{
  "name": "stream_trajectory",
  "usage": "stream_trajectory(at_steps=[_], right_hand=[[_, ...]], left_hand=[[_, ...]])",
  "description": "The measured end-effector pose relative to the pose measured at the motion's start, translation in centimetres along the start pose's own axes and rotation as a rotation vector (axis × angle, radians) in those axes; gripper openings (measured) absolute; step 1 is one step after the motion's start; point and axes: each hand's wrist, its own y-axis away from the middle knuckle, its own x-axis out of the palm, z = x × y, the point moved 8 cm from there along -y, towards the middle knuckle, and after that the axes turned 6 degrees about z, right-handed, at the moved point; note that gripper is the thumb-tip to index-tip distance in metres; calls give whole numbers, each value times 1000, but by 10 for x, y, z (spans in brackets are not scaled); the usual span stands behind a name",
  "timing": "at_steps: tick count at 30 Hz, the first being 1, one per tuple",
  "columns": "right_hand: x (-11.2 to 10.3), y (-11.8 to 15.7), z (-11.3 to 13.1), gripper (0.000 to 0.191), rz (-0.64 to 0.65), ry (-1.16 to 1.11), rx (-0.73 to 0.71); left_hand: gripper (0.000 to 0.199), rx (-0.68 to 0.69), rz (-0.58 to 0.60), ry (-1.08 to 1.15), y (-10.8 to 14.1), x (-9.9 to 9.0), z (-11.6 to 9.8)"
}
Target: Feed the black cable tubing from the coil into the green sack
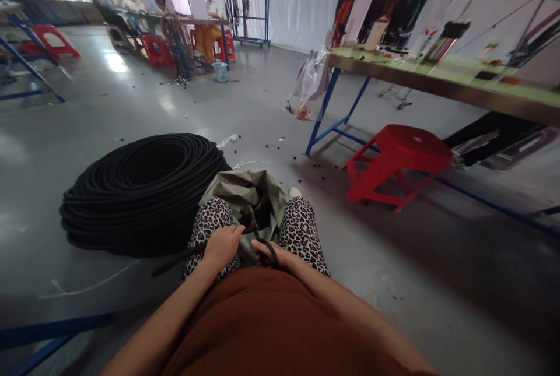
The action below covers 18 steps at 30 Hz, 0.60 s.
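My left hand point(223, 246) is closed around a thick black cord point(175, 261), whose one end sticks out past my left thigh. In my right hand point(272, 253) is a pair of scissors point(268, 245) with black handles. The blades point up and away, close to the cord's other end. Whether they touch the cord I cannot tell. Between my knees an olive-green sack point(236, 186) stands with its mouth open, and dark pieces show inside. A big coil of black cord point(144, 189) lies on the floor to the left of the sack.
A red plastic stool point(400, 154) stands at the right, by a workbench point(437, 76) with blue legs and a hanging plastic bag point(310, 81). Small black bits dot the floor. Two people sit at a far table, near a light-blue bucket point(220, 71). A blue frame point(52, 329) is at lower left.
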Motion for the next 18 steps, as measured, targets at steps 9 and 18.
stream_trajectory(at_steps=[9,18], right_hand=[[-1,12,15,56,-132,-14,-27],[-3,24,26,50,-268,73,30]], left_hand=[[38,-6,24,-9,-3,3,2],[36,-19,-24,-16,-2,-6,-3]])
